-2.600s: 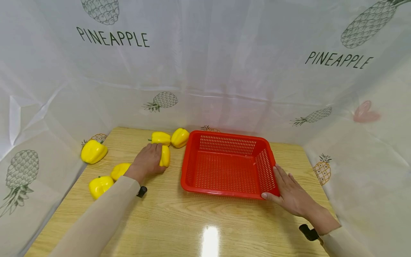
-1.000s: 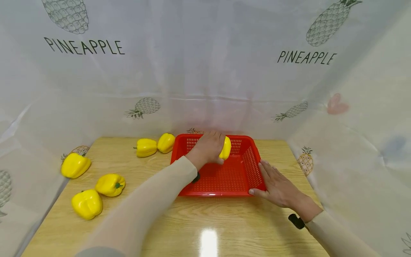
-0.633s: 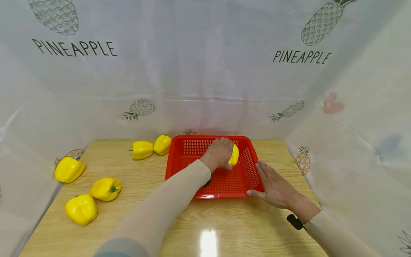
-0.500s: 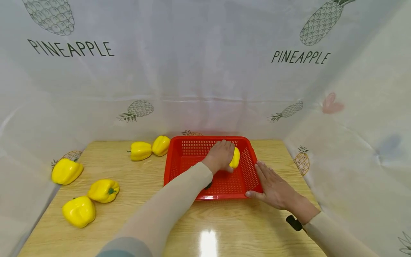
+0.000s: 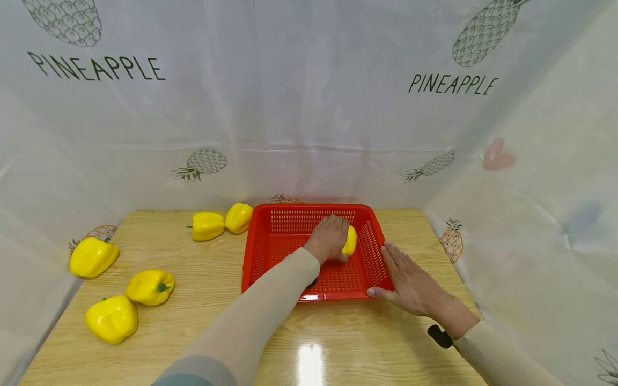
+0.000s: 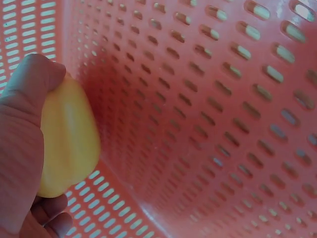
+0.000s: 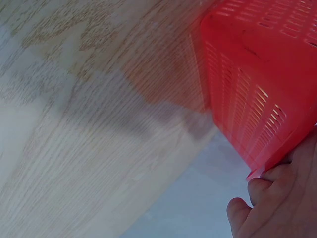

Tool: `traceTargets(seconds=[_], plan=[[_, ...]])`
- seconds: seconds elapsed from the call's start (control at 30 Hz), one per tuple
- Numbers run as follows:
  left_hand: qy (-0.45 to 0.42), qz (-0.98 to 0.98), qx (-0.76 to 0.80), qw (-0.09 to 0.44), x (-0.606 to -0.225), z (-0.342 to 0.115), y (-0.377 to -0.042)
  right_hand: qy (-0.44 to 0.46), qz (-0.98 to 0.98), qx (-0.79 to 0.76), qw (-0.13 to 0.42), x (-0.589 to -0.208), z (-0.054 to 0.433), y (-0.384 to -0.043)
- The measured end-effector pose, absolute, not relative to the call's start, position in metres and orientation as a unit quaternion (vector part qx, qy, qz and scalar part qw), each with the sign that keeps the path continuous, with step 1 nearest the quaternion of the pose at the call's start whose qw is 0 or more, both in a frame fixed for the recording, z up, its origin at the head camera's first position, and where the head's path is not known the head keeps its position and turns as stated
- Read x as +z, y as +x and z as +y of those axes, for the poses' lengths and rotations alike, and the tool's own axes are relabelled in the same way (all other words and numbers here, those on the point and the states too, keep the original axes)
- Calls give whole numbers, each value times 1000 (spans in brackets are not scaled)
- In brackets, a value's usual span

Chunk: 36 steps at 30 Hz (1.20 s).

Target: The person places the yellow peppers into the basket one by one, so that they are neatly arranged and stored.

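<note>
My left hand (image 5: 329,238) is inside the red plastic basket (image 5: 253,241), gripping a yellow bell pepper (image 5: 350,240) low near the basket's right wall. In the left wrist view the thumb lies over one end of the pepper (image 6: 69,139) and fingertips show beneath it, close over the slotted floor. My right hand (image 5: 412,281) rests against the basket's right side, fingers fairly straight along the rim and thumb at the front corner. The right wrist view shows this hand (image 7: 282,198) at the rim of the basket (image 7: 247,84).
Two yellow peppers, one on its side (image 5: 207,225) and one tilted (image 5: 238,217), lie left of the basket at the back. Three more are farther left: one pepper (image 5: 93,257) at the table's edge, another (image 5: 151,287), and a third (image 5: 112,319). A printed curtain (image 5: 289,107) surrounds the wooden table (image 5: 232,279).
My left hand has carried the pepper from the table on the left into the basket and lowered it there. My right hand has stayed at the basket's side. The head view has shifted.
</note>
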<state>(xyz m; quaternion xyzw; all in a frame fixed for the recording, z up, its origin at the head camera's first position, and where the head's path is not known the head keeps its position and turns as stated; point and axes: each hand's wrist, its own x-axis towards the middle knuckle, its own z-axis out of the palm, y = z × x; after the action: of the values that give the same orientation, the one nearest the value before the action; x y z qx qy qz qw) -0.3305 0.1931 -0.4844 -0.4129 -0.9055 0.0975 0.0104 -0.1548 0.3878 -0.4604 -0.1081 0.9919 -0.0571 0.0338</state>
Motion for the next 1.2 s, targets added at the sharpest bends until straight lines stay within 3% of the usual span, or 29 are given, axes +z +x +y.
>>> traceTargets(seconds=[0.6,1.2], plan=[[-406,-905,119,32,-486,194,-330,-105,992,-56,42,-460,387,-156],[-396,-913,100,12,-492,196,-333,-105,992,-58,41,-460,387,-156]])
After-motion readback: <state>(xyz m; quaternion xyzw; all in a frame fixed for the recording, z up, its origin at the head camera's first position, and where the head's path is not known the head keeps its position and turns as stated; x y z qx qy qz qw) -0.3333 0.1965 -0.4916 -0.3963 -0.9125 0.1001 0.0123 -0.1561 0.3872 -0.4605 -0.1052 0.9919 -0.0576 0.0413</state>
